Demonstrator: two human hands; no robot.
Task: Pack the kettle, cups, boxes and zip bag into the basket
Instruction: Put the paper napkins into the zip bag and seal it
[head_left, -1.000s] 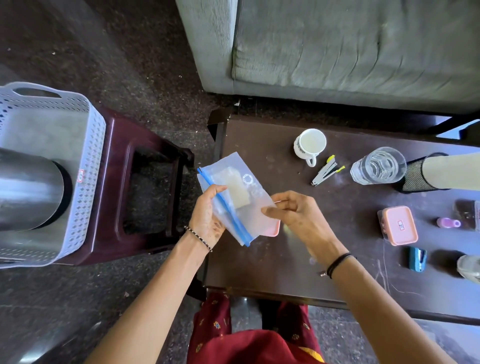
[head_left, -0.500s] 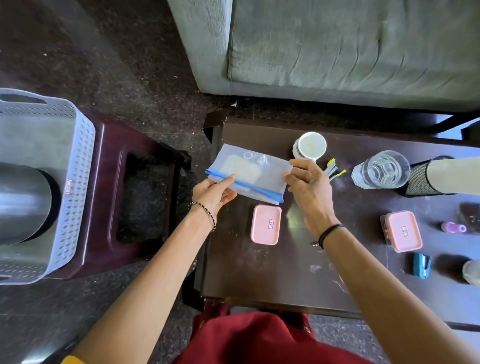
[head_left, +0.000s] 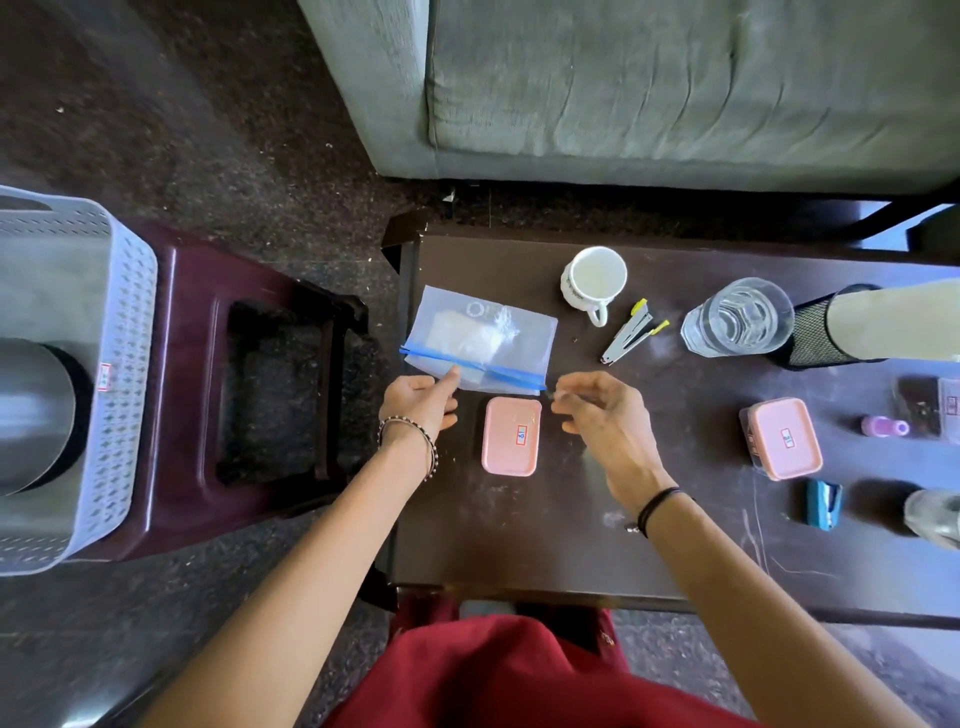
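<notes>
The clear zip bag (head_left: 483, 345) with a blue zip lies flat at the dark table's (head_left: 519, 530) far left corner. My left hand (head_left: 421, 405) rests one fingertip on the zip's left part. My right hand (head_left: 597, 415) pinches at the zip's right end. A pink box (head_left: 511, 436) lies between my hands, and a second pink box (head_left: 784, 439) sits to the right. A white cup (head_left: 595, 278) and a glass cup (head_left: 737, 317) stand behind. The steel kettle (head_left: 31, 415) stands in the perforated basket (head_left: 130, 312) at left.
The basket stands on a maroon stool (head_left: 260, 389) left of the table, across a gap. On the table are a stapler (head_left: 631, 335), a mesh holder (head_left: 826, 332), a small blue stapler (head_left: 823, 504) and a purple bottle (head_left: 883, 427). A grey sofa (head_left: 675, 88) stands behind.
The zip bag went from held up in both hands to lying flat on the table. My right hand slid to the zip's right end, and my left hand loosened to a fingertip touch.
</notes>
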